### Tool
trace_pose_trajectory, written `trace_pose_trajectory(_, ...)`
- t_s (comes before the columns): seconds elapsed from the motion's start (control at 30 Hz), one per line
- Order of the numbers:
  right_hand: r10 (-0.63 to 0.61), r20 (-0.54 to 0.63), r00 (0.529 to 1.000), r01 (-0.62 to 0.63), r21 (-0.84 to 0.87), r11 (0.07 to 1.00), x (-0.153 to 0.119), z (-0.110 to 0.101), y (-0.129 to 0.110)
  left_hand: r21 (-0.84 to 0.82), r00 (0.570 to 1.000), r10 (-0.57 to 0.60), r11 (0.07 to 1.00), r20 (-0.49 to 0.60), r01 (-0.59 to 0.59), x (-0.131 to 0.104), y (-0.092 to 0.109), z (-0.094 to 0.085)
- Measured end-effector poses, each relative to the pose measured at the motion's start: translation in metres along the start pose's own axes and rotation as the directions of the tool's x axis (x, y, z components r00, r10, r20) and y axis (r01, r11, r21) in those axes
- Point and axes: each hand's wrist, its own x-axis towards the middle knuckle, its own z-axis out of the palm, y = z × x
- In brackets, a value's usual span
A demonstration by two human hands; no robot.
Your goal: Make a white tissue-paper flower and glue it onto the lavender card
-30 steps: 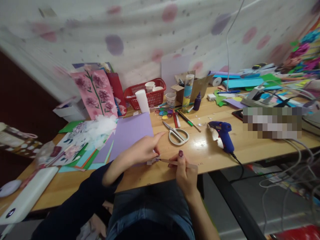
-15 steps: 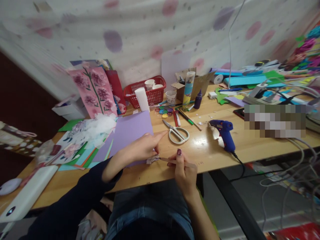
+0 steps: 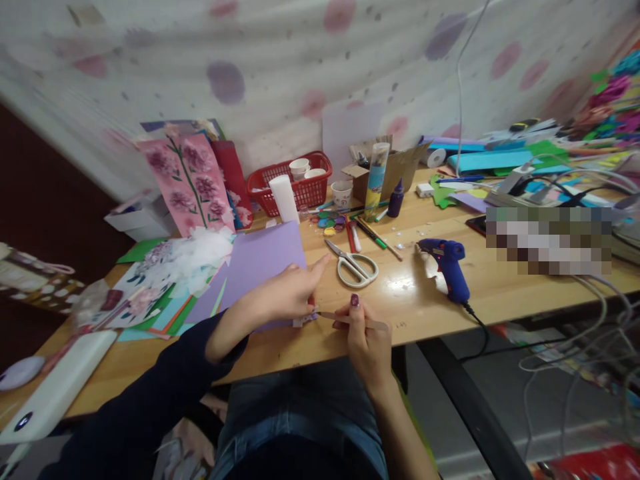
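Gripping slim stick (image 3: 332, 317), right hand (image 3: 369, 345) curled

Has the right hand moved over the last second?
Yes, slightly: judged against the scissors lying on the table, the right hand, gripping a thin tool, has shifted a little to the left.

In front of the spotted curtain (image 3: 280, 80), a red basket (image 3: 311, 195) holds white cups (image 3: 299, 169). Left of it stands a pink flowered panel (image 3: 189, 179); to the basket's right, a dark purple bottle (image 3: 395, 202) stands beside a tall tube (image 3: 376, 183), its contents apparently yellowish, though blurred.
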Motion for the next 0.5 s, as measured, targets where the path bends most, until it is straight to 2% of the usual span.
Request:
trace_pose_trajectory(0.23,-0.023,0.079,0.997,0.023,0.004,1.000,0.0018,-0.0001,-0.0002,0.105,0.990,-0.133,0.986,0.046,0.127,0.0024,0.0067,-0.0030)
trace_pose_trajectory(0.5,-0.082,0.143,0.986,0.083,0.000,0.997,0.0029,0.0003,-0.0008,0.127,0.992,-0.110,0.987,0.059,0.102,0.0031,0.0054,-0.0005)
